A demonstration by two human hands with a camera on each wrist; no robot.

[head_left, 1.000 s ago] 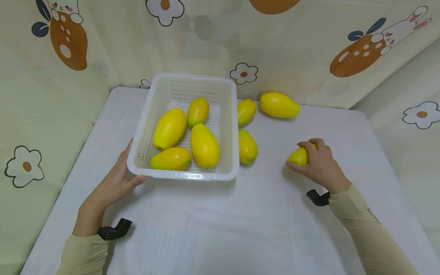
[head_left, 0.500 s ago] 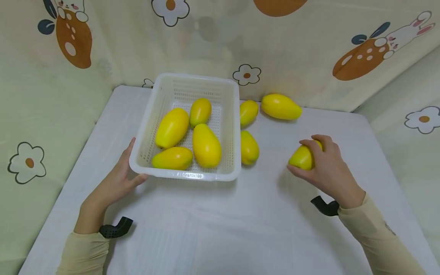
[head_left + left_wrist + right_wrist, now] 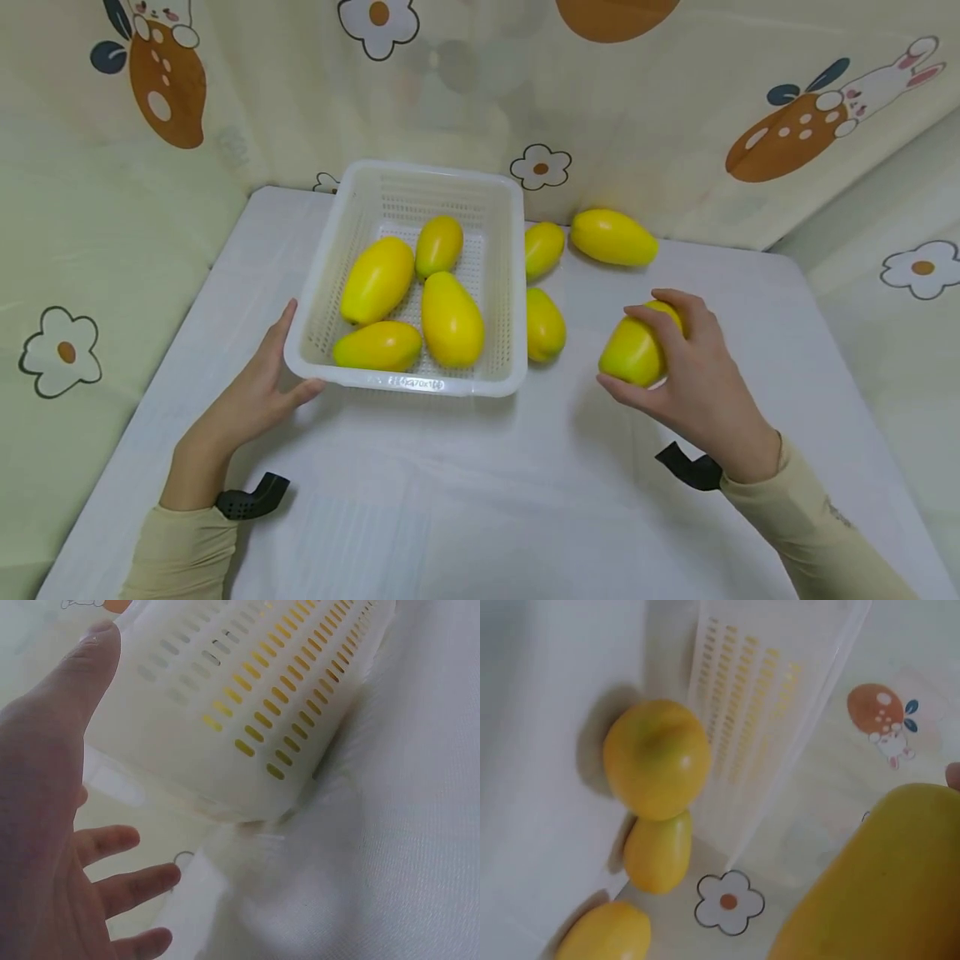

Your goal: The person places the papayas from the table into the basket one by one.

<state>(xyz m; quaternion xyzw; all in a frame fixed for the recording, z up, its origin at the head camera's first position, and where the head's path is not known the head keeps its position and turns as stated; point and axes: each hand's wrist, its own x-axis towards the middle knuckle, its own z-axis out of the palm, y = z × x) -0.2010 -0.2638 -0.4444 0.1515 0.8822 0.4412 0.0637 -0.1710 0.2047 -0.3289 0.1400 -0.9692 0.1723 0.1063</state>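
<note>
A white slotted plastic basket [image 3: 517, 367] holds several yellow mangoes [image 3: 452, 321]. At its front left corner is my left hand [image 3: 251, 404], thumb by the front rim and fingers beside the left wall; in the left wrist view the fingers [image 3: 135, 889] are spread and not curled round the basket. To the right of the basket, my right hand [image 3: 708, 396] grips a yellow-green mango [image 3: 632, 352] between thumb and fingers, held over the table. The right wrist view shows that mango [image 3: 889, 885] large at the lower right, with only a fingertip in sight.
Three more mangoes lie on the white-covered table [image 3: 525, 500]: one against the basket's right wall [image 3: 545, 325], one behind it [image 3: 543, 250], and one by the back curtain [image 3: 613, 237]. Patterned curtains [image 3: 645, 108] enclose the back and sides.
My right hand has lifted the mango off the table and carried it left and nearer to me. My left hand and the basket keep their places; the view has shifted slightly.
</note>
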